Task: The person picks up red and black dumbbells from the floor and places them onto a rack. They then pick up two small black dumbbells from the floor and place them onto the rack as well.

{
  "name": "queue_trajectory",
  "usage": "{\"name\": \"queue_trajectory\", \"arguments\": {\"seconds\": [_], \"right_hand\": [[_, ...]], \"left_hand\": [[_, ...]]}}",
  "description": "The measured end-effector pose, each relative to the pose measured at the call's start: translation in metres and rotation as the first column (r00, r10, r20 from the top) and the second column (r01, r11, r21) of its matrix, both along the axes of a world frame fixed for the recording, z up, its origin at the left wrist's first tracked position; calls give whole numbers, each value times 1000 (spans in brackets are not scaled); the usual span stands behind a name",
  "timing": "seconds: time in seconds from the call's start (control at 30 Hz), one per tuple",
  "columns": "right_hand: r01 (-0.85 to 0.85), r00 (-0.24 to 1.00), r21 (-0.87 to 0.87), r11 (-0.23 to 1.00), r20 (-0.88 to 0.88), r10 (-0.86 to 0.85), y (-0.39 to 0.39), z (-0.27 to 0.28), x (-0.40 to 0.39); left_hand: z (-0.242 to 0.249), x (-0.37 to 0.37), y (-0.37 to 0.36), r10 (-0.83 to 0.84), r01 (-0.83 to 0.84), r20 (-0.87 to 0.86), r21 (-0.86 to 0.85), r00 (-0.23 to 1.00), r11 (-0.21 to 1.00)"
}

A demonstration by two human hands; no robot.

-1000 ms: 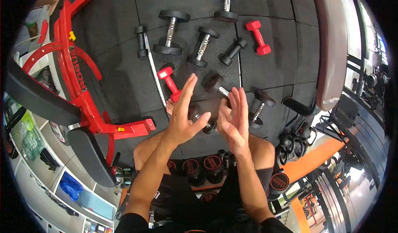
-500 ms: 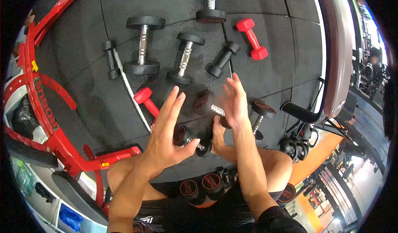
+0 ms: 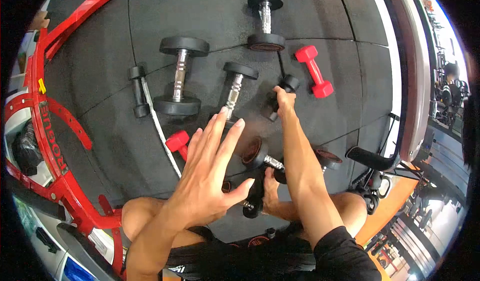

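Observation:
My right hand (image 3: 285,101) is closed around the handle of a small black dumbbell (image 3: 289,83) lying on the floor. Palm down and fingers spread, my left hand (image 3: 202,178) hovers with nothing in it. Just beyond its fingertips is a dumbbell with a chrome handle (image 3: 233,92), its near head partly hidden by the fingers. A red dumbbell (image 3: 177,141) shows left of that hand, its lower end covered. To the right of my right hand lies another red dumbbell (image 3: 314,72). Between my forearms sits a chrome-handled dumbbell with a round black head (image 3: 255,152).
Larger chrome-handled dumbbells lie at the far left (image 3: 179,76) and far middle (image 3: 266,20). A slim black dumbbell (image 3: 139,92) rests beside a white floor line. A red metal frame (image 3: 55,146) stands at left, a padded bench (image 3: 412,66) at right.
My right hand has reached forward and down and taken hold of the small black dumbbell. My left hand stays raised, fingers more spread. The view has shifted, so the floor items appear lower.

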State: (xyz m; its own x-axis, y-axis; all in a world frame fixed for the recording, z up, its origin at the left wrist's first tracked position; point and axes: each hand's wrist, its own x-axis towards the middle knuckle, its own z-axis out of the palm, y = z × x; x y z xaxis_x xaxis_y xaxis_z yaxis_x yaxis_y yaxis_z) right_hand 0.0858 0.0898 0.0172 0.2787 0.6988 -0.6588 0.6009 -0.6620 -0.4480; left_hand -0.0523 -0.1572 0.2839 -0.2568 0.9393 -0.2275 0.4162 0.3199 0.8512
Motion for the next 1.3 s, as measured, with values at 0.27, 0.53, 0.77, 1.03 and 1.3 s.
{"name": "queue_trajectory", "arguments": {"seconds": [0.27,0.53,0.77,1.03,1.3], "right_hand": [[37,999,132,991,0,-38,6,-25,0],[-68,998,164,984,0,69,11,-66,20],[-52,997,188,981,62,41,11,-46,10],[-58,994,182,982,102,40,8,-36,3],[-17,999,196,980,40,9,7,-36,0]], "left_hand": [[-11,-13,2,10,-10,-126,-4,992,1000],[-41,-35,1,66,-69,-160,-17,985,997],[-82,-72,-5,315,-319,-186,12,931,948],[-207,-157,-48,687,-727,-247,-316,683,610],[-282,-223,-54,739,-830,-417,-433,529,350]]}}
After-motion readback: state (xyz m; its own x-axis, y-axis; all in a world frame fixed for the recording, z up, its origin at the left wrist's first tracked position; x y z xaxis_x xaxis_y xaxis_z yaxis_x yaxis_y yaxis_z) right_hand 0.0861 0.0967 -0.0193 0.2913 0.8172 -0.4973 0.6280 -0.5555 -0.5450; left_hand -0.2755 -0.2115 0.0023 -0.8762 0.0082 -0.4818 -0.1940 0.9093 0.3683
